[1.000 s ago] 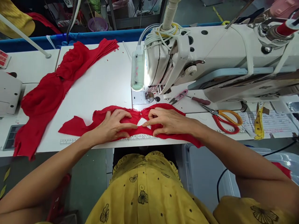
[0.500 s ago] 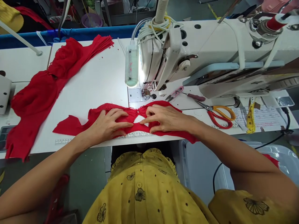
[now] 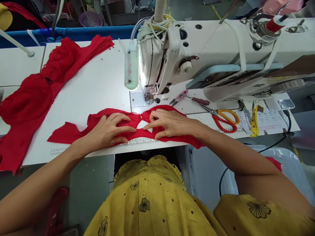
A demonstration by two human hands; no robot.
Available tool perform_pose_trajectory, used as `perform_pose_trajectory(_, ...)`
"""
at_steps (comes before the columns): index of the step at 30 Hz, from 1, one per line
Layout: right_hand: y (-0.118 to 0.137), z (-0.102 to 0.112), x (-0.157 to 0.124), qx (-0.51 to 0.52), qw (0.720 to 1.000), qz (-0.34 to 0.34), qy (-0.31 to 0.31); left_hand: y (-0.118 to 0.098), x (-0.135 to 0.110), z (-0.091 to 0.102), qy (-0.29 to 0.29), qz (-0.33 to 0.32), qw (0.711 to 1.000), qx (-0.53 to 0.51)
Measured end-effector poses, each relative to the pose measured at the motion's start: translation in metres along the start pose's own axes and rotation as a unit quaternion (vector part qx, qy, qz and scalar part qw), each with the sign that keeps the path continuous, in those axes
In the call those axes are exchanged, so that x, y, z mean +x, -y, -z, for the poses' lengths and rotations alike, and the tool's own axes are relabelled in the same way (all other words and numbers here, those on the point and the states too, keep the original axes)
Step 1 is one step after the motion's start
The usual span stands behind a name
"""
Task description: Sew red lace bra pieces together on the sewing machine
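The red fabric piece (image 3: 73, 132) lay flat along the near edge of the counter (image 3: 98, 85), just in front of the sewing machine (image 3: 221, 49), and both hands rested on its middle. The left hand (image 3: 108, 131) was spread palm down with fingers extended, clasping nothing, only pressing the cloth. The right hand (image 3: 169, 124) was also open, its fingers somewhat bent and the fingertips bearing on the cloth beside a small triangular gap where the white counter showed through. Whether the thumb nipped a fold could not be told. To do this well, it seemed best to smooth outward from that gap with light, even pressure, so the thin cloth did not stretch or creep off the printed ruler (image 3: 137, 142) at the counter's edge. The presser foot (image 3: 148, 97) stood just beyond the cloth under the lit lamp (image 3: 131, 67). Pink snips (image 3: 178, 97), orange-handled scissors (image 3: 222, 118) and a yellow tape measure (image 3: 253, 123) lay to the right, near but clear of the cloth. A heap of red fabric (image 3: 36, 95) covered the far left, well apart; the right end of the piece hung over the edge and could drag.
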State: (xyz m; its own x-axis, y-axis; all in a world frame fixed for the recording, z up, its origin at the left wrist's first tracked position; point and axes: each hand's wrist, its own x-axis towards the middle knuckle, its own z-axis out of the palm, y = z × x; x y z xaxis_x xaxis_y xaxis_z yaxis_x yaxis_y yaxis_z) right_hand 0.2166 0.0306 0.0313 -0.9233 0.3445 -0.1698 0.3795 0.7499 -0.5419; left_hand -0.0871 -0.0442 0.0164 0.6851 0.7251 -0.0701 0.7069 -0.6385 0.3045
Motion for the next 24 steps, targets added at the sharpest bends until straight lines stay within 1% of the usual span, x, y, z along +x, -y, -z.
perform_pose_trajectory(7, -0.0041, -0.0019, -0.0009, 0.005, 1.0, 0.013, -0.002, 0.003, 0.0005, -0.0012, -0.005, 0.007, 1.0, -0.03)
perform_pose_trajectory(14, -0.0015, 0.0004, -0.0005, 0.009, 1.0, -0.003, 0.005, 0.0032, 0.0002, -0.0001, 0.001, 0.005, 0.999, -0.036)
perform_pose_trajectory(24, -0.0029, -0.0007, 0.0004, 0.012, 1.0, -0.003, 0.009, 0.003, -0.0003, 0.0006, 0.0, 0.006, 0.999, -0.049)
